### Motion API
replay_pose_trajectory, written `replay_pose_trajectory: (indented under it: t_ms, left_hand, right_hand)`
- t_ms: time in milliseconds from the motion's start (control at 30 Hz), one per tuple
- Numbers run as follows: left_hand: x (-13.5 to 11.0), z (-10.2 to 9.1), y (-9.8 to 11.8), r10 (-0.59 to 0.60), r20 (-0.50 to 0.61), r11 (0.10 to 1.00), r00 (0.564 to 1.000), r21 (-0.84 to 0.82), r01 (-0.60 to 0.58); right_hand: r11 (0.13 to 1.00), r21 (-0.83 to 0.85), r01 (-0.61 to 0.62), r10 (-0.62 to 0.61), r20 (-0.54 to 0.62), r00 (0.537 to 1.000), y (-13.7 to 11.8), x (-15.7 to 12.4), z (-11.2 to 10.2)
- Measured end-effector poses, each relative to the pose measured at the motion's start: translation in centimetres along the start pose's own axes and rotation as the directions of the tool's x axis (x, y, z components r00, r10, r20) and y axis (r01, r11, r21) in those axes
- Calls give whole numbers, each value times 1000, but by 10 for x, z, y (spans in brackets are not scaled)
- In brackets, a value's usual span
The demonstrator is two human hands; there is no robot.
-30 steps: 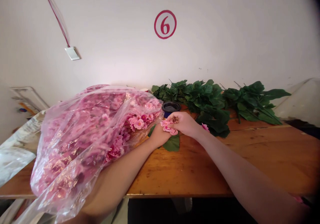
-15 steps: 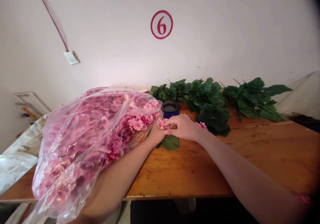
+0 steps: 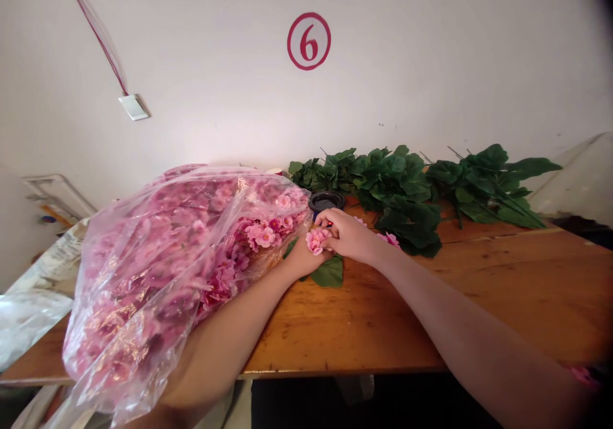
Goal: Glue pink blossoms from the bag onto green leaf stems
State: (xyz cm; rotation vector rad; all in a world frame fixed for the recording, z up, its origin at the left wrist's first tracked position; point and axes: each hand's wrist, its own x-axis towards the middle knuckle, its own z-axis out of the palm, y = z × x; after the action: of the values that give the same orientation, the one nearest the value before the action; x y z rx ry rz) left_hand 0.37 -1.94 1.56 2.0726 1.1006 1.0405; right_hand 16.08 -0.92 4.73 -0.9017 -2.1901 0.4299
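Head: pink flower (image 3: 315, 241) (facing camera).

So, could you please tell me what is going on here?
A person's right hand has its fingers at a pink flower cluster by the left hand, whose own are mostly hidden. A green leaf shows just below them. A clear bag of pink flowers lies to the left, green leafy bunches at the back of the wooden table.

– What's left of the tub (image 3: 326, 200)?
– The bag (image 3: 163, 269), with flowers (image 3: 265, 234) in it.
– And right?
– Leaf bunches (image 3: 397, 177), on the same table (image 3: 373, 327) as the tub.
– Behind it?
– The wall (image 3: 407, 65).
– In front?
– The left hand (image 3: 305, 260) and right hand (image 3: 349, 234).
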Motion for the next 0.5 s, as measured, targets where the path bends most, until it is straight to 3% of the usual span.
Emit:
replay_pose_trajectory:
  t_ms: [100,300,500]
  left_hand:
    - [-1,0,0,22,26,999,999,-35,-21]
    - [0,2,-4,-34,-31,994,999,101,37]
    - [0,2,-8,41,-50,989,998,143,-33]
  right_hand:
    - [998,-55,-19,21,26,999,-2,-1,-3]
    - [988,-70,136,-138,-25,990,-4,2,-1]
    - [994,-49,102,-106,-75,992,-13,1,9]
